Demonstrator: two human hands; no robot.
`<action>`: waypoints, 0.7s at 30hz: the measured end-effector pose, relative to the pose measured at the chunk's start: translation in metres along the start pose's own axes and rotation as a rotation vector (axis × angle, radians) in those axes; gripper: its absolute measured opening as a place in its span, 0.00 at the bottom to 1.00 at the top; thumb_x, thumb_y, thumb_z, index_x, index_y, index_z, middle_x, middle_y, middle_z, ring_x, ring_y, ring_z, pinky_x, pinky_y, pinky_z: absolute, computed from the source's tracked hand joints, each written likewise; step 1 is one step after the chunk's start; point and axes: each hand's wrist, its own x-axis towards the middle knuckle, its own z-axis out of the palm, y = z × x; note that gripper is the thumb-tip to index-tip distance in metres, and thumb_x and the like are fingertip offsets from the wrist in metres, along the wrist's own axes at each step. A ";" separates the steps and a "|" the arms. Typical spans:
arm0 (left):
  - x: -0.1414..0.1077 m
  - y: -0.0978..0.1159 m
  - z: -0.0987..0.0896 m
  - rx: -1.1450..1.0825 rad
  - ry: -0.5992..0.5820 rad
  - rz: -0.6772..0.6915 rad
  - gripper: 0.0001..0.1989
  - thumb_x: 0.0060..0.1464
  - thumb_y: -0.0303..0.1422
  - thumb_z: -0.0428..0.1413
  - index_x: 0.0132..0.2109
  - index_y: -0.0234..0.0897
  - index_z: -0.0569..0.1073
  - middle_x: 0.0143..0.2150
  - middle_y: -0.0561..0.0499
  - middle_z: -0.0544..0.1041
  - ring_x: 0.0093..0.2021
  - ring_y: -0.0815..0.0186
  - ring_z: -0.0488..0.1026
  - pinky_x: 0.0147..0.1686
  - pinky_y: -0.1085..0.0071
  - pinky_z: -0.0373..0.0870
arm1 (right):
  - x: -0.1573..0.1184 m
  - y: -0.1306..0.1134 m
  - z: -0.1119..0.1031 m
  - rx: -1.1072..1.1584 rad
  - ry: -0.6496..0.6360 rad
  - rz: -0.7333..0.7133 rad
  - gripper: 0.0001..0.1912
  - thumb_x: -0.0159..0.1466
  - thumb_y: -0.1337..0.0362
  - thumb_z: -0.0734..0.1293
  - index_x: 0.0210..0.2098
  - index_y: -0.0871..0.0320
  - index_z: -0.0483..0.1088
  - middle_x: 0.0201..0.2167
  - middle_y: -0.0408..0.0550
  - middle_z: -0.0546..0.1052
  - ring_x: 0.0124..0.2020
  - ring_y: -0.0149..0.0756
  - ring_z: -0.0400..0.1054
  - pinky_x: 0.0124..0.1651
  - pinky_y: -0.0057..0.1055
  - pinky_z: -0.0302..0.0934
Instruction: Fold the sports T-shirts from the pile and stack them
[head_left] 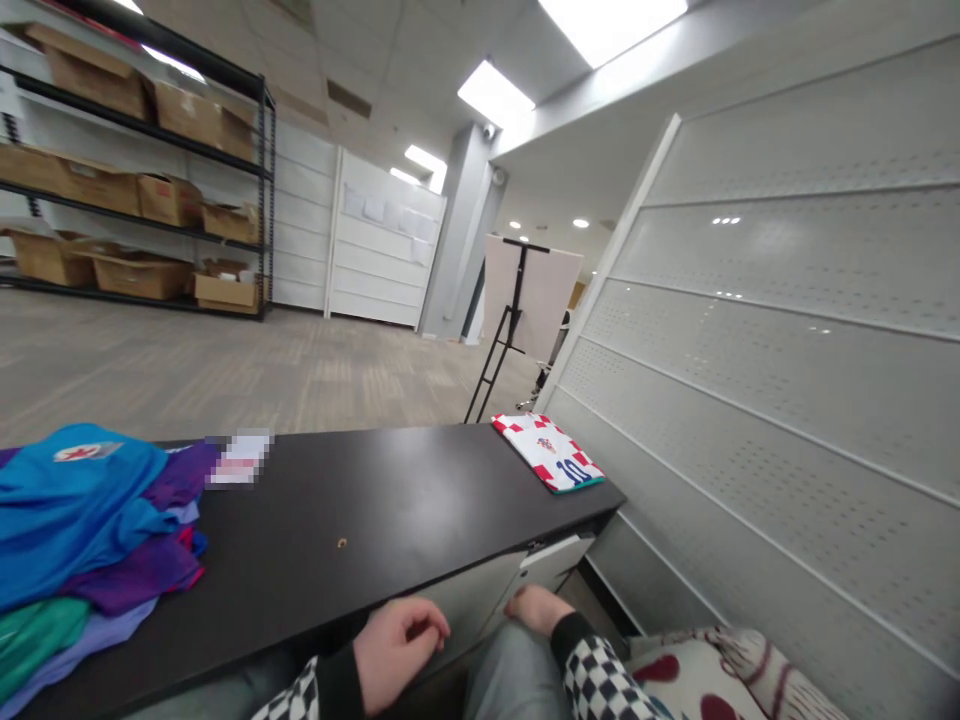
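My left hand [400, 648] hovers at the near edge of the dark table [390, 480], its fingers loosely curled toward the thumb around nothing. Beside my knee [514, 665], my right hand [538, 609] is bent down, its fingers curled in and partly hidden. It is close to the open white cabinet door [556, 560]. On the left of the table lies a loose heap of sports jerseys, with a blue jersey [82, 510] on top of a purple jersey [142, 570] and a green jersey [41, 635]. A folded red-and-white checked jersey [547, 450] with a number 10 lies flat at the far right corner.
A blurred-out white and red item [238, 460] lies next to the heap. White perforated panels [772, 300] rise along the right. Behind the table stands an easel [501, 345] with a board. Cardboard boxes [142, 270] fill a black rack at the far left. A patterned cloth [705, 675] lies at lower right.
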 end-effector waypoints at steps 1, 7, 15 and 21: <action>-0.016 -0.013 0.000 0.082 -0.023 -0.042 0.13 0.60 0.40 0.57 0.41 0.46 0.86 0.39 0.53 0.88 0.43 0.57 0.84 0.50 0.63 0.78 | 0.000 -0.002 0.000 -0.017 -0.014 0.006 0.12 0.80 0.52 0.70 0.59 0.45 0.80 0.67 0.53 0.77 0.59 0.43 0.76 0.61 0.41 0.76; -0.062 -0.051 0.012 0.590 -0.503 -0.234 0.09 0.44 0.39 0.68 0.36 0.53 0.87 0.36 0.49 0.87 0.46 0.41 0.86 0.49 0.45 0.81 | 0.028 -0.019 0.057 -0.159 -0.233 -0.060 0.08 0.74 0.61 0.72 0.46 0.56 0.84 0.51 0.65 0.84 0.57 0.60 0.81 0.64 0.56 0.72; -0.023 -0.072 0.026 0.673 -0.669 -0.280 0.14 0.51 0.47 0.64 0.24 0.46 0.78 0.29 0.43 0.83 0.47 0.40 0.88 0.47 0.48 0.85 | -0.018 -0.116 0.230 0.147 -0.528 -0.373 0.16 0.64 0.54 0.67 0.41 0.46 0.87 0.43 0.60 0.88 0.59 0.62 0.82 0.65 0.52 0.73; -0.074 -0.053 -0.010 0.652 -0.454 -0.277 0.12 0.54 0.44 0.65 0.41 0.45 0.88 0.34 0.43 0.86 0.47 0.43 0.87 0.46 0.52 0.83 | -0.044 -0.154 0.251 0.095 -0.744 -0.423 0.12 0.52 0.60 0.75 0.37 0.44 0.87 0.45 0.57 0.89 0.56 0.63 0.83 0.60 0.49 0.74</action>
